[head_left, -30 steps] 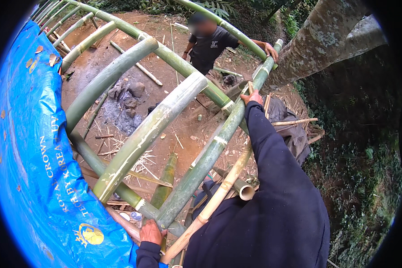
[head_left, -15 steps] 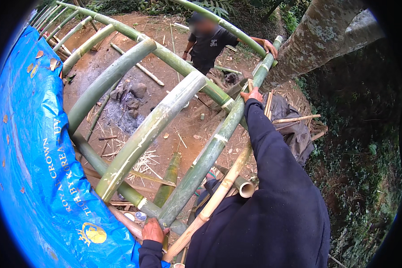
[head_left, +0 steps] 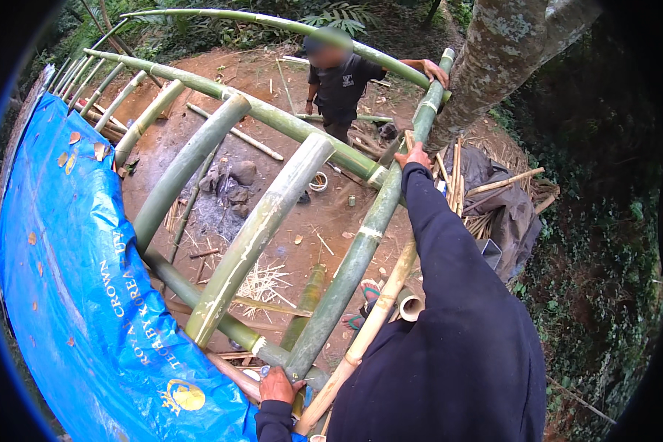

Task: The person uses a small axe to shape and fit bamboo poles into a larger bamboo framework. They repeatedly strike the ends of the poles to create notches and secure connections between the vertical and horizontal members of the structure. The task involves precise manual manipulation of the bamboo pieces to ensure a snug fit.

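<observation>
A long green bamboo pole (head_left: pixel 370 233) slants from the near bottom up to the tree. My right hand (head_left: pixel 414 156) is wrapped round its upper part, arm stretched out. Low in the view, my left hand (head_left: pixel 276 385) grips the bamboo where the pole's near end rests on a green crossbeam (head_left: pixel 244 334); its fingertips are partly hidden. At the pole's far end, a co-worker's hand (head_left: pixel 436 72) holds it where a curved bamboo (head_left: pixel 272 22) meets it. Several thick bamboo rafters (head_left: pixel 261 236) run between the crossbeam and a farther long beam (head_left: pixel 287 121).
A blue tarp (head_left: pixel 74 280) with dry leaves covers the left side. A pale bamboo pole (head_left: pixel 361 342) leans close to my body. A tree trunk (head_left: pixel 497 66) stands at upper right, above dark sheeting (head_left: pixel 512 214) and sticks. Stones (head_left: pixel 236 184) and ash lie on the ground below.
My view has shifted, so the frame and tarp sit further right in the picture, and sandalled feet show below. Both my hands keep their places on the bamboo; the co-worker's hand stays at the far end.
</observation>
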Demonstrator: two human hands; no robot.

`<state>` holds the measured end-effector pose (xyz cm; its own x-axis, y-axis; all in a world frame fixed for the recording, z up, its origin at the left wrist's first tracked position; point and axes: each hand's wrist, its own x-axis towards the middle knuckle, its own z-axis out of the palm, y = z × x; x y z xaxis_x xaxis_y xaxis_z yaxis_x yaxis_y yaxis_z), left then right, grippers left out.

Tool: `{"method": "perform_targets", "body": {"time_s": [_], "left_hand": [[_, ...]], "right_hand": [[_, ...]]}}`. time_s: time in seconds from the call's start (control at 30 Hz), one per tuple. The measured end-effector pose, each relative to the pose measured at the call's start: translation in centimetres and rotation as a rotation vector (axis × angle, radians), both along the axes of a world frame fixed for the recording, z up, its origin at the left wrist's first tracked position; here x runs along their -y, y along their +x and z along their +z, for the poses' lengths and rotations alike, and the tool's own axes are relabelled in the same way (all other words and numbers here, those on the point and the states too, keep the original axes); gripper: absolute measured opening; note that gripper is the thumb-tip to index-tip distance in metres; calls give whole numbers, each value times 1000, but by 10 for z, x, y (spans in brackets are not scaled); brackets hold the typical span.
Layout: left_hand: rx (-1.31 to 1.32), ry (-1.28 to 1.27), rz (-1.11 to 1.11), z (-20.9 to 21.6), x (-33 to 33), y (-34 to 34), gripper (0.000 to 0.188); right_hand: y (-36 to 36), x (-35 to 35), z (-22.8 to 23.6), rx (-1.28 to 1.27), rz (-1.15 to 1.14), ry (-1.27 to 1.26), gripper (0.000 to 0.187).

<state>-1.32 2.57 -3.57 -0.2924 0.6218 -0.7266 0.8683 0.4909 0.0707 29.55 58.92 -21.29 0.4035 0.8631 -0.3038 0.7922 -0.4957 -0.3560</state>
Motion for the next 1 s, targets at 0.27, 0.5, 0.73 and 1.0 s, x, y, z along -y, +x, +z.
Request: {"method": "perform_targets", "body": {"time_s": [0.27,0.5,0.73,1.0], "left_hand": [[-13,-42,73,-3,8,7,65],[17,14,55,4,0,-11,54],[22,-63,54,8,-1,1,56],[26,-61,70,5,-1,0,54]], "right_hand": [[-22,-12,-23,102,42,-18,78],[47,-55,-101,316,235,79,92],[39,-69,-97,273,226,-26,94],[54,-76,-106,347,248,40,95]]}}
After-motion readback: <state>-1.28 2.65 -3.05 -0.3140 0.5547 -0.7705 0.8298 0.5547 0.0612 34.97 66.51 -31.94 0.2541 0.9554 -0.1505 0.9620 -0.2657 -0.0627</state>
